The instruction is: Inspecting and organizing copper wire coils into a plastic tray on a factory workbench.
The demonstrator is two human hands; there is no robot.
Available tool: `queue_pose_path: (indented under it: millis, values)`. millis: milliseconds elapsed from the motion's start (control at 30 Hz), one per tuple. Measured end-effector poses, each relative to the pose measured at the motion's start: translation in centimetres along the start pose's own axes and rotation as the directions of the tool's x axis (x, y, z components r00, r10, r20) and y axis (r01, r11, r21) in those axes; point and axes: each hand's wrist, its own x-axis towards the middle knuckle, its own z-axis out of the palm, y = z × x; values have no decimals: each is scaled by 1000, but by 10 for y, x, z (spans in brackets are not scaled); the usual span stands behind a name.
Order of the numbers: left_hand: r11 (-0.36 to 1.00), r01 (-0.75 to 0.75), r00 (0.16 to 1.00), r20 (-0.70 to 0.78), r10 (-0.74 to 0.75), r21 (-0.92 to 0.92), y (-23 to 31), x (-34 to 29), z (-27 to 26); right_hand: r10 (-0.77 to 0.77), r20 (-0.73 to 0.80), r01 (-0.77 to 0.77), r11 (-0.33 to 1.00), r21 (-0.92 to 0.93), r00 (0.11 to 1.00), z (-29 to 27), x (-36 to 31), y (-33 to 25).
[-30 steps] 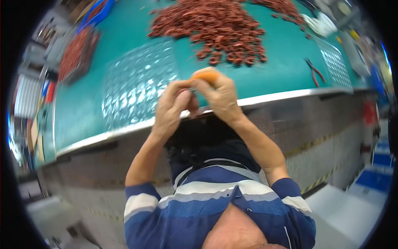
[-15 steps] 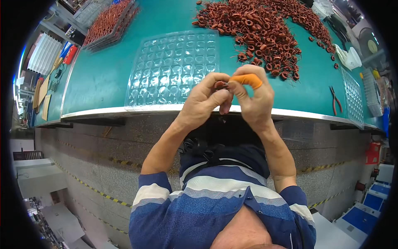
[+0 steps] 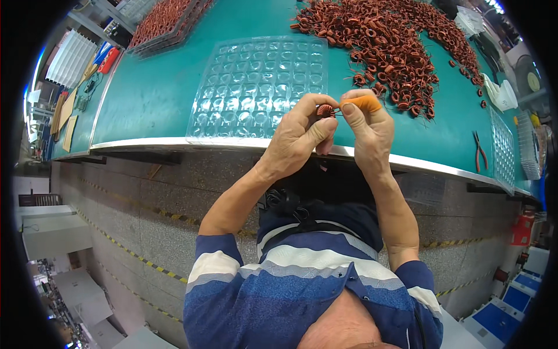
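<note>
Coil (image 3: 326,110) pinched between left hand (image 3: 299,136) and right hand (image 3: 367,125), above desk (image 3: 157,99) edge | since a second ago: hands moved nearer clear tray (image 3: 256,87), coil now plainly visible | both grips grasping coil, orange fingercot (image 3: 361,103) on right.

head cam | looks steeply down, close | teal workbench (image 3: 174,93) edge ahead

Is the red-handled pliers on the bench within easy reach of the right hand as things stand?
Probably yes: the pliers lie on bare green bench with nothing between, though the right hand is pinching a copper coil.
</note>
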Motion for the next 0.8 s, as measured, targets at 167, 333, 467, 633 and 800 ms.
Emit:
queue_pose_path:
  millis: [167, 333, 467, 633, 800]
  values:
    - [996, -35, 998, -53, 30, -88, -1, -2, 0, 71, -28, -67, 992, 110, 997, 4, -2, -1]
    - [985, -41, 999, -34, 36, -169, -6, 3, 4, 242, 207, -266, 959, 95, 948, 1, -3, -1]
    - [991, -88, 995, -41, 92, 100, -4, 5, 5, 94, -2, -93, 981, -168, 996, 9, -6, 1]
    - [924, -149, 978, -85, 190, 351, -1, 1, 4, -413, 5, 331, 723, -606, 911, 10, -9, -20]
    - [1000, -24, 999, 26, 24, 19, -3, 0, -4, -130, -194, 50, 927, -371, 972, 10, -7, -22]
